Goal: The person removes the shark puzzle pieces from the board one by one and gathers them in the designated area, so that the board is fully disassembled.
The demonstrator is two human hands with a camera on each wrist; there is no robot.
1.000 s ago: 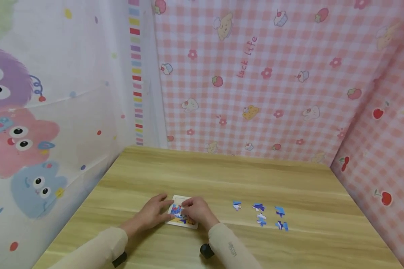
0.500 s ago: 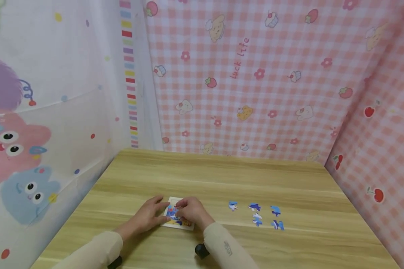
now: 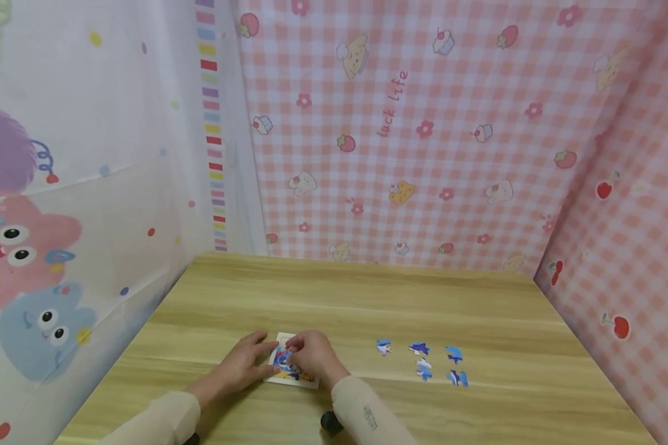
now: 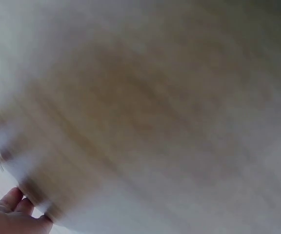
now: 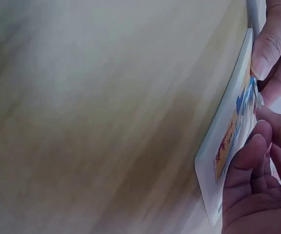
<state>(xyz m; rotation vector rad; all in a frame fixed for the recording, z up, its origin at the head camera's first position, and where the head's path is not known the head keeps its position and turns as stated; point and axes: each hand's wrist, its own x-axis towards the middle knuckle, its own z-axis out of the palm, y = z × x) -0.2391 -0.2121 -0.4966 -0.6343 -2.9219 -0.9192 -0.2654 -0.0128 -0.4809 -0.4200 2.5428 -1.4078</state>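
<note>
A small jigsaw puzzle [image 3: 285,358] with a blue and orange picture sits in a white-rimmed tray [image 3: 289,381] on the table. My left hand [image 3: 247,363] rests at the tray's left side, thumb and fingers spread and touching it. Over the picture, my right hand [image 3: 314,354] pinches a small puzzle piece [image 5: 258,97], which tilts up from the surface in the right wrist view. There, my left thumb [image 5: 261,67] lies on the tray close to that piece. The right fingers cover part of the picture. Only a corner of the left wrist view holds my left hand [image 4: 13,214].
Several loose blue and white puzzle pieces [image 3: 424,369] lie to the right on the wooden table [image 3: 367,296]. A pink checked cloth [image 3: 401,154] hangs behind, and a white cartoon-print cloth [image 3: 145,185] hangs at left. A black object [image 3: 330,423] sits beneath my right forearm.
The head view has shifted slightly, so the scene sits further left and a little lower. Both hands stay at the tray, with the right fingers moving only slightly over the picture.
</note>
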